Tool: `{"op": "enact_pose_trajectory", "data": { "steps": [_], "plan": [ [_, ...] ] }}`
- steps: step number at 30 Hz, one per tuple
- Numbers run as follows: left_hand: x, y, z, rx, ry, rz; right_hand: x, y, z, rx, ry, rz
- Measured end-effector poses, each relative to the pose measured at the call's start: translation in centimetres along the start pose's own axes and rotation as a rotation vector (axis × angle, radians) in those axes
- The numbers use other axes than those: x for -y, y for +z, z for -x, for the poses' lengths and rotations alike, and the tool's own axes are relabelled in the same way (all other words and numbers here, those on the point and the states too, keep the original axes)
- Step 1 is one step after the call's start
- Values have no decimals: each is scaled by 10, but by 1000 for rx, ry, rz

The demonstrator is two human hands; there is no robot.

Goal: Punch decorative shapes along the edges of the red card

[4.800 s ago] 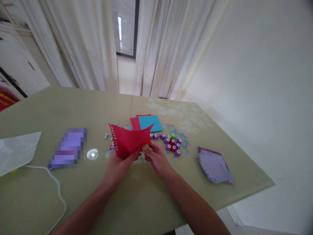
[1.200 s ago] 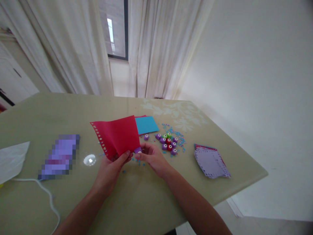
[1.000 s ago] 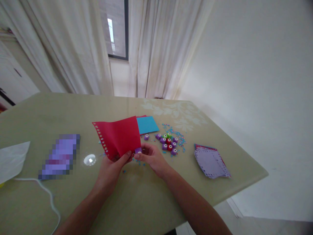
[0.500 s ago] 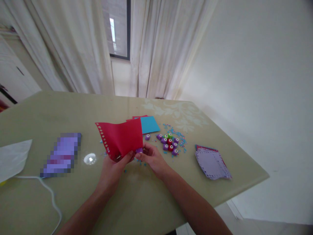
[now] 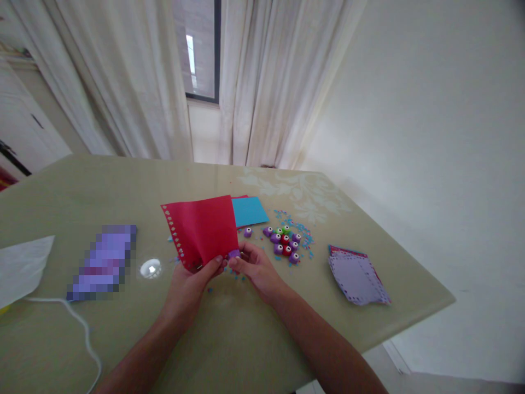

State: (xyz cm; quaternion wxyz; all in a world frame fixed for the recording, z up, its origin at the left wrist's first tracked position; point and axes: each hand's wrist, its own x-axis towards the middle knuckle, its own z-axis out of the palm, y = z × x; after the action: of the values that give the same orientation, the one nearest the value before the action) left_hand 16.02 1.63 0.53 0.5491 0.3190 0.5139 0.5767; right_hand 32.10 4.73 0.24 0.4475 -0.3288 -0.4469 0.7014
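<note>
Red sheet (image 5: 200, 230), head view: raised, bowed, a row of holes down its left edge; lower edge pinched between thumb and fingers of the left hand (image 5: 192, 282), nearly closed. Purple punch (image 5: 233, 254): at the sheet's lower right corner, held in the curled fingers of the right hand (image 5: 260, 273). Other punches (image 5: 285, 241): clustered beyond the right hand and to its right, confetti (image 5: 303, 227) beside them. Blue card (image 5: 250, 210): beyond the right hand. Stack (image 5: 355, 279): well to its right.

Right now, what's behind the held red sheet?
Past the red sheet, a blue sheet and red paper show to the right, small bits to the left. Whatever lies directly behind it is covered.
</note>
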Motion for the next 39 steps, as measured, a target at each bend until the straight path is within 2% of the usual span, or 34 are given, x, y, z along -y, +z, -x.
{"op": "enact_pose_trajectory", "data": {
  "steps": [12, 18, 23, 26, 30, 33, 36, 39],
  "plan": [
    [1, -1, -1, 24, -9, 0, 1, 1, 0, -9, -12, -21],
    [-3, 1, 2, 10, -11, 4, 2, 7, 2, -92, -52, 23],
    [-5, 1, 2, 17, -17, 85, 3, 3, 1, -1, -9, 77],
    [-6, 0, 0, -22, -10, 132, 11, -7, 3, -23, -52, 311],
    [-6, -2, -3, -83, -10, 168, 23, -17, 9, 51, -178, 994],
    [-4, -4, -5, -81, -17, 144, 23, -19, 12, 134, -221, 1304],
    [-2, -6, -6, -87, -13, 61, 19, -17, 13, 141, -232, 1373],
    [-5, -7, -5, -62, 6, -106, 17, -18, 11, 14, -261, 1221]
  ]
}}
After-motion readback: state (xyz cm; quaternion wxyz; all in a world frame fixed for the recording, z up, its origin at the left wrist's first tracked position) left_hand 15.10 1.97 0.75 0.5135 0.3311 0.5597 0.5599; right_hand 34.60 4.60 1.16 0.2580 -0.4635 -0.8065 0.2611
